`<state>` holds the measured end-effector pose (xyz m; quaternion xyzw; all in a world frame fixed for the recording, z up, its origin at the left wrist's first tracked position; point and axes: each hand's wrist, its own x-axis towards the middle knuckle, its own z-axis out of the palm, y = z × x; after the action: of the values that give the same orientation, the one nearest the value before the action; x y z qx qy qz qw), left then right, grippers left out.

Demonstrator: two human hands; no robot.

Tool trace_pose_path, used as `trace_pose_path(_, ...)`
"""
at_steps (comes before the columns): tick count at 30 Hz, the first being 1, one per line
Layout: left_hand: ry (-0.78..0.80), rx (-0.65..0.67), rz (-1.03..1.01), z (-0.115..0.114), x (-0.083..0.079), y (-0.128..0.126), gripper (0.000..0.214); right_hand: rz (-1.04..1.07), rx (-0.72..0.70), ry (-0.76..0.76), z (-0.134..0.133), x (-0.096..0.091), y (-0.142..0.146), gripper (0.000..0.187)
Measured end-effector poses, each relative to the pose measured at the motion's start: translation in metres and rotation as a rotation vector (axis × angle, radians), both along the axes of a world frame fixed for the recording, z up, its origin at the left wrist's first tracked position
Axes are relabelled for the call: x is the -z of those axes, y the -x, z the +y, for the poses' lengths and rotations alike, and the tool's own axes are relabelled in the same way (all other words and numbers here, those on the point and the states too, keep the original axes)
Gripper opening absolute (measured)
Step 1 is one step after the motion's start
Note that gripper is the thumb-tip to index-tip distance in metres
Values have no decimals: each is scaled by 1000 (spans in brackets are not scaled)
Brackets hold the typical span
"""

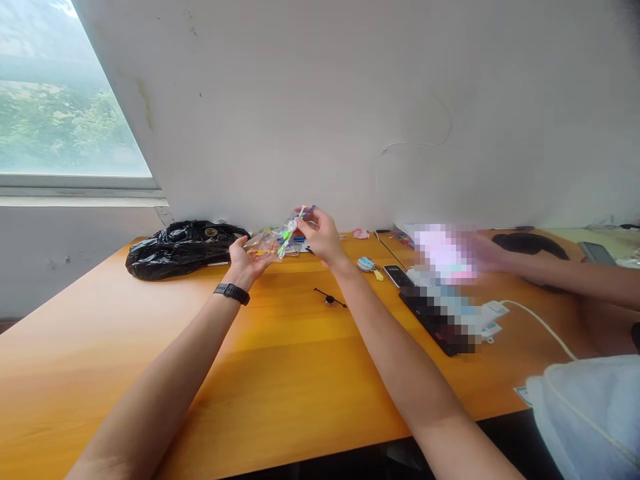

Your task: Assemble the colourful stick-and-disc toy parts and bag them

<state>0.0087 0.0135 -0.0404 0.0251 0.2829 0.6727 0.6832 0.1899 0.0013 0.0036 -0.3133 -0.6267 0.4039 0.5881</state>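
My left hand (246, 261), a black band on its wrist, is closed on a transparent plastic bag (264, 245) with small coloured pieces inside. Over the bag's right side, the fingers of my right hand (320, 233) pinch a small plastic piece (293, 227) with a white round hub and thin white, blue and green arms. Its exact kind I cannot make out. Both hands are raised near the far side of the wooden table (240, 373). Below my right hand, a thin black rod (330, 299) with a round middle lies on the tabletop.
A black plastic bag (187, 250) lies at the back left. Right of my hands are a round tin (366, 264), a dark phone-like device (398, 276) and a white plug (493, 312) with a cable. Another person's arm (565, 270) reaches in from the right.
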Motion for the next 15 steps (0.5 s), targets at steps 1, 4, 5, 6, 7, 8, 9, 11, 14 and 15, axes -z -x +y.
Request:
trace_pose_path(1, -7, -5, 13, -1, -1, -2, 24, -23, 25, 7, -1, 2, 5, 26)
trace_pose_path(4, -32, -22, 37, -6, -6, -6, 24, -133, 99, -9, -5, 12, 19, 18)
trace_pose_path(5, -42, -24, 40, -8, -9, -7, 24, -176, 119, -27, -6, 15, 22, 17)
trace_pose_path(6, -52, -20, 40, -9, -11, -8, 25, -219, 131, -49, -8, 17, 24, 16)
trace_pose_path(7, -62, -11, 41, -10, -13, -9, 25, -261, 137, -71, -10, 19, 26, 15)
trace_pose_path(8, -69, -3, 43, -11, -15, -10, 25, -300, 138, -91, -11, 20, 27, 15)
trace_pose_path(9, -76, 6, 45, -12, -17, -10, 25, -337, 140, -109, -13, 20, 27, 14)
trace_pose_path(11, -85, 18, 47, -13, -19, -11, 24, -423, 148, -148, -17, 19, 26, 13)
trace_pose_path(14, -66, 30, 23, -15, -21, -14, 21, -613, 182, -235, -24, 15, 24, 11)
trace_pose_path(15, -59, 36, 12, -15, -21, -15, 19, -684, 196, -275, -25, 14, 23, 10)
